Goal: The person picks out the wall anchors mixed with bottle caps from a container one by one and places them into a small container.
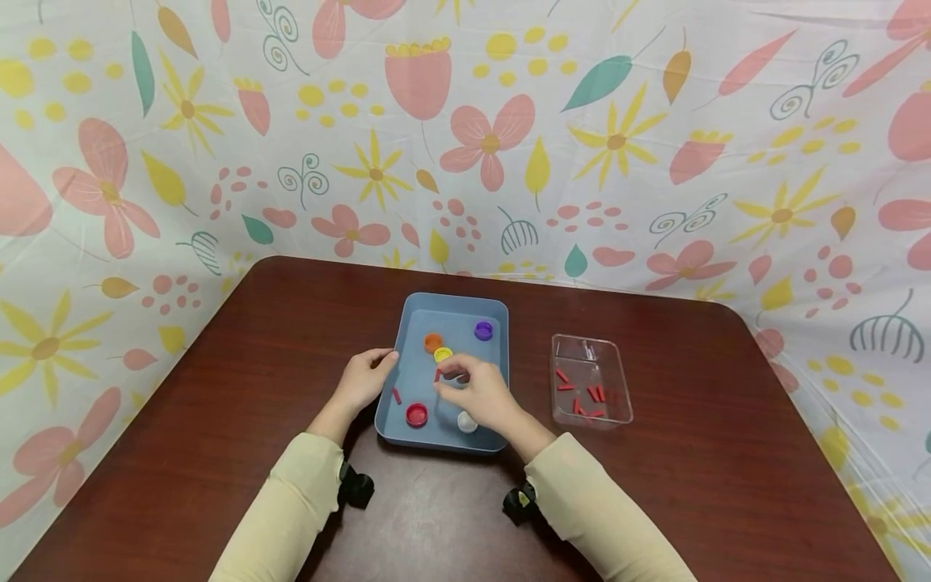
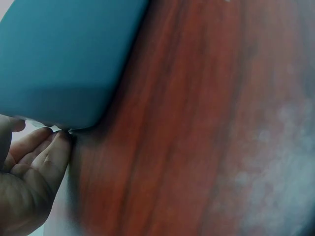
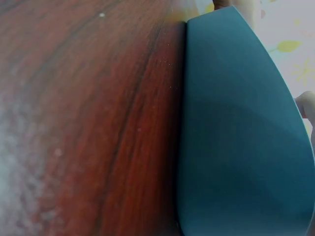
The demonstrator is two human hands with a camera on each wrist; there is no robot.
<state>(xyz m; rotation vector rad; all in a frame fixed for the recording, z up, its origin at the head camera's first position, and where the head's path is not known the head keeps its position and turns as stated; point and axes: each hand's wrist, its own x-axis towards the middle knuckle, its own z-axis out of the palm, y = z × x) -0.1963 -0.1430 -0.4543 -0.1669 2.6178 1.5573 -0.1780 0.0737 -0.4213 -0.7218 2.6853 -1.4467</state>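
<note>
On the table lies a blue-grey tray [image 1: 451, 303] with small round caps in it: orange [image 1: 433, 343], yellow [image 1: 443, 355], purple [image 1: 483, 331], red [image 1: 417, 415] and white [image 1: 467, 422]. My left hand [image 1: 360, 384] grips the tray's left rim; the left wrist view shows its fingers [image 2: 56, 152] at the tray's outer side. Over the tray, my right hand [image 1: 480, 394] pinches a short red stick [image 1: 438, 375] between thumb and forefinger, just below the yellow cap. Another red stick [image 1: 397, 396] lies on the tray floor, left of the red cap.
To the right of the tray stands a clear plastic box [image 1: 592, 346] holding several red sticks [image 1: 579, 406]. The brown wooden table [image 1: 698, 453] bears both. A patterned cloth [image 1: 611, 218] hangs behind the table and along its sides.
</note>
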